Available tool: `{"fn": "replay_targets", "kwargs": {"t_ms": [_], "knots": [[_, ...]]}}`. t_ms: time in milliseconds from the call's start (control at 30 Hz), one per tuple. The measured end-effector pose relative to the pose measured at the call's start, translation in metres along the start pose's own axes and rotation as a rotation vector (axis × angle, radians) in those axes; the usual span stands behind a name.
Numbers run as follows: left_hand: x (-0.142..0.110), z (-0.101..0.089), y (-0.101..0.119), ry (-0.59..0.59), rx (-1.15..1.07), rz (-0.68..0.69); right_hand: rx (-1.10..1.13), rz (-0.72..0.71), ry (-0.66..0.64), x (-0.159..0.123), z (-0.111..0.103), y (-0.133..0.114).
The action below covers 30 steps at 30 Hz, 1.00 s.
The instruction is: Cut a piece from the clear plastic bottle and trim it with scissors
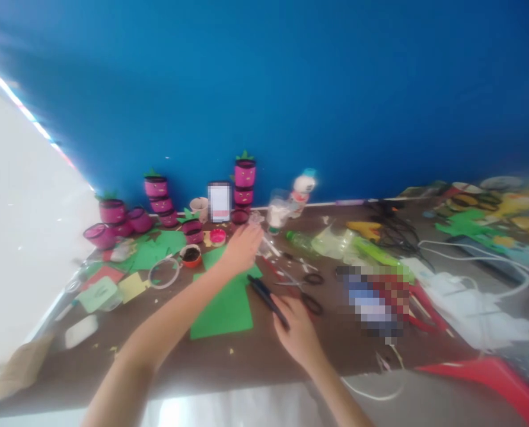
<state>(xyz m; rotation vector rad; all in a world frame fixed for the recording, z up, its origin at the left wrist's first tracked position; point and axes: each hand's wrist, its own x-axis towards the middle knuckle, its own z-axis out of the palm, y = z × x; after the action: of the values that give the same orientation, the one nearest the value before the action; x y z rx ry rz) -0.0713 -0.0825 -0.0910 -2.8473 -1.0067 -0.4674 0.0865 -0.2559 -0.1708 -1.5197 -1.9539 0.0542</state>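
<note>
My left hand stretches over the green sheets to a small clear plastic piece at the back. Its fingers are blurred, and whether they grip that piece I cannot tell. Closer to me, my right hand is closed round a black marker, which points up and to the left. Scissors with dark handles lie just right of this hand, blades apart. Left of my left hand are a small cup with dark contents and a pink lid.
Stacked magenta cups with green tops stand along the blue wall, beside a phone and a white bottle with a blue cap. A roll of tape lies left. Green bottle, cables and white papers crowd the right.
</note>
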Motion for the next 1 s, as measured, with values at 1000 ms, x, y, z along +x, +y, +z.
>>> {"fn": "replay_targets", "kwargs": {"t_ms": [1000], "knots": [[-0.084,0.041,-0.016,0.505,-2.023,-0.802,0.093,0.18,0.262,0.033,-0.035,0.057]]}}
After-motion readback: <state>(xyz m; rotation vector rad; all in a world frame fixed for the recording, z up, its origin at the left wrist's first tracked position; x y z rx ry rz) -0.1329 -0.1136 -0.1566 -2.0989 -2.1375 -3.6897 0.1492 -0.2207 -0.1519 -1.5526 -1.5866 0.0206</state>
